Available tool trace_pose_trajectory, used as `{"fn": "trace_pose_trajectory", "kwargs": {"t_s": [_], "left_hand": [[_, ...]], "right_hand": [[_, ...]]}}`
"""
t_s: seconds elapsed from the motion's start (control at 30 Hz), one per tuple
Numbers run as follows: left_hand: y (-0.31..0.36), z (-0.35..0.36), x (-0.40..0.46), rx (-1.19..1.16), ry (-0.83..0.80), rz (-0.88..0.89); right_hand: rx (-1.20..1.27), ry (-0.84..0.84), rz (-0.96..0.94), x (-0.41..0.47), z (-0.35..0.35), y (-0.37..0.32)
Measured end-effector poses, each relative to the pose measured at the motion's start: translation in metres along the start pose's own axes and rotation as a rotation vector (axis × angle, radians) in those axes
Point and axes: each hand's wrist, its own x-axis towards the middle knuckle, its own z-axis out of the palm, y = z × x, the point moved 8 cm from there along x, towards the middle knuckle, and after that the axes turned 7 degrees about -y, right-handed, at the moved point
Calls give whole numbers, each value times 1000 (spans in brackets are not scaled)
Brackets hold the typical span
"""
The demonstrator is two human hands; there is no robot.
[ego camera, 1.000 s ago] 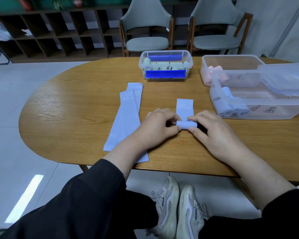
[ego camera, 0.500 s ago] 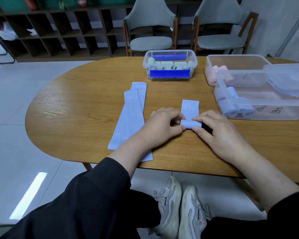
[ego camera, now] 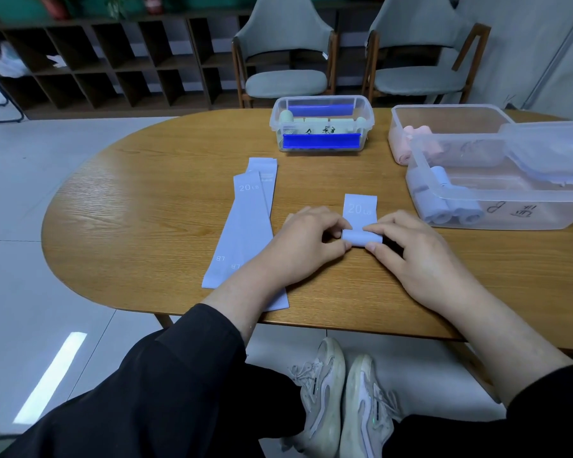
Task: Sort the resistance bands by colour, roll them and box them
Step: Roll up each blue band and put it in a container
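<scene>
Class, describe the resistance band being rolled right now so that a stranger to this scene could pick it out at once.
Start at the oval wooden table and find the two hands near its front edge. Between the left hand and right hand lies a pale blue band. Unlike the flat bands to its left, it is half rolled, its "20 LB" end flat.
</scene>
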Motion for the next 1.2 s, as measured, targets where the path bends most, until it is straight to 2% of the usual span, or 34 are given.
{"fn": "trace_pose_trajectory", "kwargs": {"t_s": [1.2], "left_hand": [[2, -1, -1, -20, 9, 3]], "right_hand": [[-5, 6, -28, 0, 2, 0]]}}
